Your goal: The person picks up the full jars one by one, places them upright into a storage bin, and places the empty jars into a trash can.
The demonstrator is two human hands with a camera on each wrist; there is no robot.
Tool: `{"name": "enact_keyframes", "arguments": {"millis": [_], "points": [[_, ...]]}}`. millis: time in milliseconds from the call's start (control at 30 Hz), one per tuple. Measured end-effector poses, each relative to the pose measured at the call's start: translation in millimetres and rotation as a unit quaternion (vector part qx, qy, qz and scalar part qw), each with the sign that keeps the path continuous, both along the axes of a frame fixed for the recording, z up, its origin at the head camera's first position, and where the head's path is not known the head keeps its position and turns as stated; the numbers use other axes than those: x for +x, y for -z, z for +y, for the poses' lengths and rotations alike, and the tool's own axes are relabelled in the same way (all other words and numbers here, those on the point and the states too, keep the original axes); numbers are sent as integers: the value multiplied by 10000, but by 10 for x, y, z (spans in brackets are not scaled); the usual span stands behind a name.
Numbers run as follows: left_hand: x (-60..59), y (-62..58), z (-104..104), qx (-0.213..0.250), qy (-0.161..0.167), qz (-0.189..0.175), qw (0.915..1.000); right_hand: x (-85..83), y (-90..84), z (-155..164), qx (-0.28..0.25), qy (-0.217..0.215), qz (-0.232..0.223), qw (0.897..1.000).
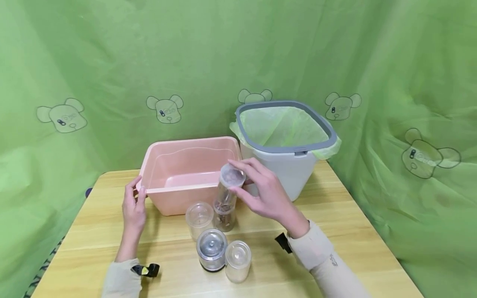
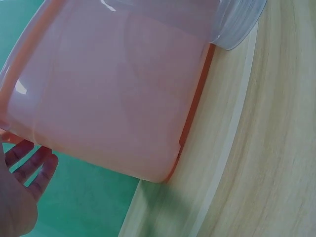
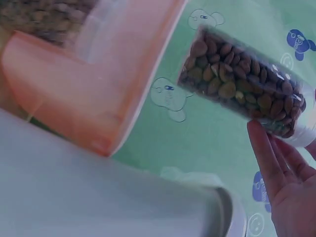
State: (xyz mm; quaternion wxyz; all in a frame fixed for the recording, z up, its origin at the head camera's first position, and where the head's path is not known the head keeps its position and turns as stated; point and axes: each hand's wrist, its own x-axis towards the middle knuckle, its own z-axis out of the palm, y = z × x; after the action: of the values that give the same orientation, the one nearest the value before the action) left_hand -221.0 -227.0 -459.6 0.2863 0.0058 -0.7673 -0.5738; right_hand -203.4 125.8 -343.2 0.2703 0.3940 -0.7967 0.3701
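Nut jar (image 1: 228, 191), clear tube full of brown nuts, held by rt hand (image 1: 266, 194) at its lid end, fingers curled round the top; tilted, base resting on or just above a second nut jar (image 1: 225, 218) – contact not clear from head view. In rt wrist view same nut jar (image 3: 244, 89) slants across frame, fingertips (image 3: 261, 148) at lid end, palm open below. Best to keep grip on the lid rim firm but not twisting, lift straight up before swinging so base clears the lower jar, keep tilt small so contents don't shift weight. Lt hand (image 1: 134, 207) pinches corner rim of pink tub (image 1: 188, 171), thumb over edge, steadying it; from lt wrist cam only fingers (image 2: 29, 165) behind the tub wall (image 2: 113, 94).

Around: empty clear jar (image 1: 199, 218), dark-base jar (image 1: 211, 249), white-filled jar (image 1: 237, 260) clustered close in front on wooden table (image 1: 354, 236) – easy to knock w/ wrist or sleeve. Lined bin (image 1: 287, 145) just beside tub, rt of it, near the hand's path
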Motion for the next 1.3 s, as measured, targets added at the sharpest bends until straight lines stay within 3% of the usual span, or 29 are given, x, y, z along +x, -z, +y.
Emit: {"name": "enact_keyframes", "arguments": {"millis": [267,567,933,1167,1300], "points": [[-5,-9,-1,-6,-18,-22,10000,-253,-151,-259,-191,219,321,9991],[-11,28,-35,102,118,140,9998,-540,-137,-488,34,476,680,9965],[-4,28,-38,201,210,139,9995,-867,45,-640,243,831,-10,9962],[-167,255,-164,142,122,97,9998,-1015,167,-653,392,1078,-654,9912],[-104,179,-121,128,220,91,9996,-1108,280,-624,475,1186,-1059,9861]]}}
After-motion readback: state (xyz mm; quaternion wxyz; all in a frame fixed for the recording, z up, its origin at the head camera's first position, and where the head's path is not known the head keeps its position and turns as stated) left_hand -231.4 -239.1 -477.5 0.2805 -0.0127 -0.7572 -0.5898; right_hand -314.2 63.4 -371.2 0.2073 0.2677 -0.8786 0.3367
